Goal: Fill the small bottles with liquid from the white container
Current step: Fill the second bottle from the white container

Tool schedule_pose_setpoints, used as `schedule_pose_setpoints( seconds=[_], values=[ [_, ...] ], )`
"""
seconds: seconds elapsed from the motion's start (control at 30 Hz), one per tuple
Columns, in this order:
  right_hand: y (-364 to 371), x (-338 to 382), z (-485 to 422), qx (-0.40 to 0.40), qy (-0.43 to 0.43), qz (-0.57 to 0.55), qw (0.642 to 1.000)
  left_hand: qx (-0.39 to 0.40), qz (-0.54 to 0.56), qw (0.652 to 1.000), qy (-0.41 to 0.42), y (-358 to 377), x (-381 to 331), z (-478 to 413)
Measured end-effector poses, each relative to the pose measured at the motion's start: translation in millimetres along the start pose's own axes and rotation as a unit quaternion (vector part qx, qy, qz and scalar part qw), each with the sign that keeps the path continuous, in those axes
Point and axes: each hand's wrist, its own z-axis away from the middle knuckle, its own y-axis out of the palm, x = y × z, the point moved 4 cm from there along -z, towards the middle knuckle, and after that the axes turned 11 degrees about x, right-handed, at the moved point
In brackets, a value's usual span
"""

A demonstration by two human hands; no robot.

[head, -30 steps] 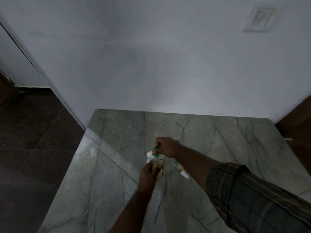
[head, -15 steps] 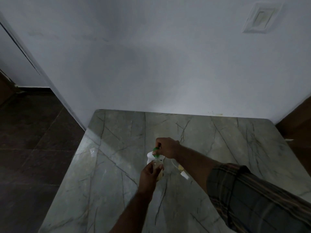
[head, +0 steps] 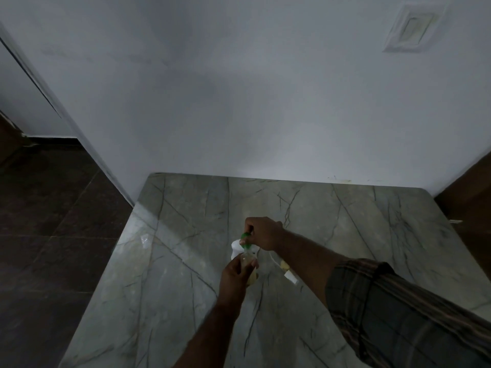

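White container [head: 236,247] sat on marble table [head: 345,235], just beyond the gripping hands. Left hand [head: 235,274] curled round small bottle [head: 247,260]; right hand [head: 263,233], directly above, pinched green piece [head: 245,237].

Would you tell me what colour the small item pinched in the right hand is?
The item is green, seen in the head view.
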Motion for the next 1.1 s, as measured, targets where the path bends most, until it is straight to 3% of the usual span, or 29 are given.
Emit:
schedule_pose_setpoints(
  seconds=[1.1],
  values=[
    [-4, -5, -3, -0.019, 0.001, 0.004, 1.0, 0.012, 0.003, 1.0, 0.014, 4, -8, -1]
  ],
)
